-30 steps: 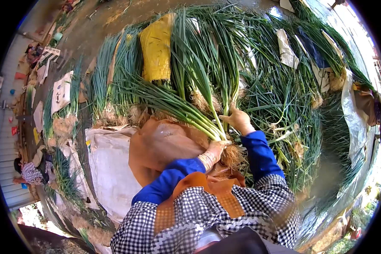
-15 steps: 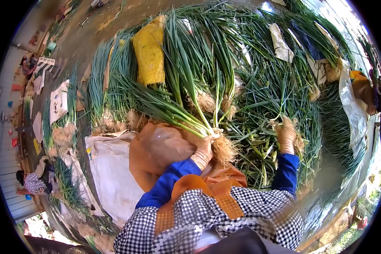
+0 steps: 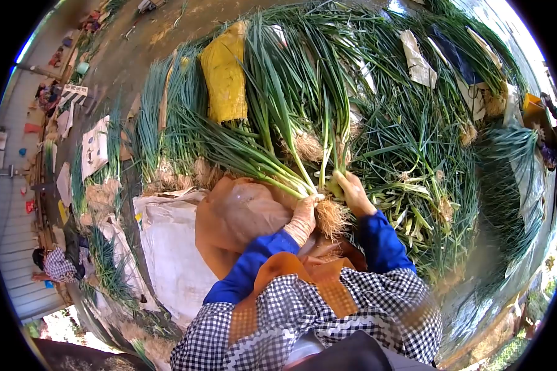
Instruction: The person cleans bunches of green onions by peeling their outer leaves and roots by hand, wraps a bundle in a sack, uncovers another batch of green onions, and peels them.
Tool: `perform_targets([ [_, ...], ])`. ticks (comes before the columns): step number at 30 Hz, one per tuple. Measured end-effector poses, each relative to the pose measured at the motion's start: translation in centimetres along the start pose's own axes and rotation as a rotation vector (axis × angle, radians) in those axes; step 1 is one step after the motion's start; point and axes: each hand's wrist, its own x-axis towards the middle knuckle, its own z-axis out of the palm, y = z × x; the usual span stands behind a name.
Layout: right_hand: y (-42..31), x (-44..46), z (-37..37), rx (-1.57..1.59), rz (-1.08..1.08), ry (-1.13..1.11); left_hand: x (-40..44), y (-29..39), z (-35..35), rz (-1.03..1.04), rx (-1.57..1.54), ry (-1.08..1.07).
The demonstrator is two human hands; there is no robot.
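Note:
In the head view, my left hand [image 3: 302,221] is closed around a bunch of spring onions [image 3: 284,175] just above the roots. Their long green leaves fan out up and to the left, and the pale stringy roots [image 3: 332,219] hang at the right of that hand. My right hand [image 3: 354,193] is closed by the right side of the bunch, its fingers pinching a pale green spring onion stalk. The fingertips are partly hidden. Below the hands, a brown plastic apron [image 3: 244,207] covers my lap.
More spring onions [image 3: 408,111] lie heaped ahead and to the right, with loose stripped leaves [image 3: 414,216] beside my right arm. A yellow sack [image 3: 226,80] rests on bundles ahead. A white sack [image 3: 173,253] lies at my left. Another person [image 3: 59,264] is at far left.
My right hand has moved left from the loose pile to the bunch and closed on a stalk there. My left hand keeps its hold on the spring onions.

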Motion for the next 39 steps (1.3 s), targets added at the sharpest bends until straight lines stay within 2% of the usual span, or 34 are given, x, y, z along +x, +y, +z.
perform_targets([
  [1, -1.7, -2.5, -0.6, -0.019, -0.095, -0.061, -1.0, 0.8, 1.1, 0.003, 0.021, 0.008],
  [2, -1.0, -4.3, -2.7, -0.006, -0.187, -0.023, -2.0, 1.6, 2.1, 0.005, 0.045, 0.018],
  [4, -4.5, -8.1, -6.2, 0.018, 0.065, 0.292, -1.8, 1.5, 2.3, 0.017, -0.003, 0.019],
  [6, -5.7, -9.6, -12.5, -0.355, 0.15, 0.394, -1.6, 1.6, 2.0, 0.037, -0.037, 0.01],
  [7, -3.3, -9.5, -16.3, -0.832, 0.2, 0.472, -1.4, 1.6, 1.5, -0.02, -0.069, 0.0],
  [8, -0.3, -9.3, -19.3, -1.7, 0.415, 0.559, -1.3, 1.6, 1.2, -0.078, -0.102, -0.012],
  [10, -2.8, -6.6, -14.8, -1.469, -0.026, 0.732, -2.8, 3.2, 2.3, -0.192, -0.264, -0.18],
  [12, -0.1, -1.8, -10.8, -1.014, -0.373, 0.373, -3.9, 5.0, 2.5, -0.306, -0.272, -0.436],
  [13, -2.4, -1.1, -5.8, -0.33, 0.047, 0.22, -4.3, 5.4, 3.0, -0.302, -0.264, -0.436],
  [14, -2.8, 0.2, -3.4, -0.22, 0.148, -0.003, -4.6, 5.7, 3.5, -0.255, -0.212, -0.361],
  [15, 0.0, 2.0, -1.8, -0.276, 0.15, -0.014, -4.9, 5.9, 3.6, -0.206, -0.164, -0.285],
  [16, 0.9, 3.8, -1.0, -0.653, -0.042, -0.05, -5.3, 6.4, 2.7, -0.123, -0.132, -0.446],
  [17, 3.2, 5.9, -1.5, -0.814, -0.099, 0.039, -5.7, 6.9, 1.8, -0.032, -0.112, -0.602],
  [18, 4.8, 7.9, -2.4, -0.974, -0.156, 0.134, -6.6, 8.3, 1.8, -0.161, -0.43, -0.755],
  [20, 3.6, 10.1, -5.0, -1.211, 0.253, 0.161, -10.2, 11.7, 2.6, -0.028, -0.433, -0.775],
  [22, 10.5, 13.5, -11.1, -1.368, 0.512, 0.088, -13.8, 15.4, 4.2, 0.171, -0.331, -0.73],
  [23, 8.9, 13.0, -11.6, -1.431, 0.603, 0.074, -15.2, 16.9, 5.0, 0.266, -0.287, -0.714],
  [26, 6.0, 14.7, -10.7, -1.089, 0.278, 0.54, -16.7, 18.7, 6.6, 0.446, -0.186, -0.664],
  [27, 7.1, 16.4, -10.7, -0.994, 0.119, 0.681, -16.3, 18.6, 6.8, 0.458, -0.153, -0.617],
  [28, 6.1, 17.4, -9.7, -1.001, 0.154, 0.753, -15.4, 17.9, 6.9, 0.441, -0.112, -0.554],
  [30, 6.7, 18.9, -10.6, -0.943, 0.211, 0.435, -12.6, 15.4, 5.9, 0.332, -0.07, -0.443],
  [31, 6.6, 19.4, -10.5, -1.017, 0.275, 0.431, -10.6, 13.9, 4.4, 0.21, -0.116, -0.436],
  [32, 5.2, 19.1, -9.7, -1.033, 0.242, 0.444, -9.4, 12.6, 3.6, 0.084, -0.167, -0.427],
  [34, 3.7, 17.9, -8.1, -0.751, 0.148, 0.459, -8.3, 10.9, 4.4, 0.117, -0.139, -0.309],
  [36, 2.4, 14.3, -7.1, -0.903, -0.038, 0.336, -6.6, 9.1, 3.2, 0.005, -0.263, -0.371],
  [38, 3.6, 11.6, -5.3, -0.537, -0.215, 0.222, -2.7, 5.3, -0.8, 0.02, -0.04, -0.42],
  [39, 3.6, 11.2, -5.1, -0.537, -0.213, 0.214, -3.1, 5.0, -1.1, 0.023, -0.045, -0.414],
])
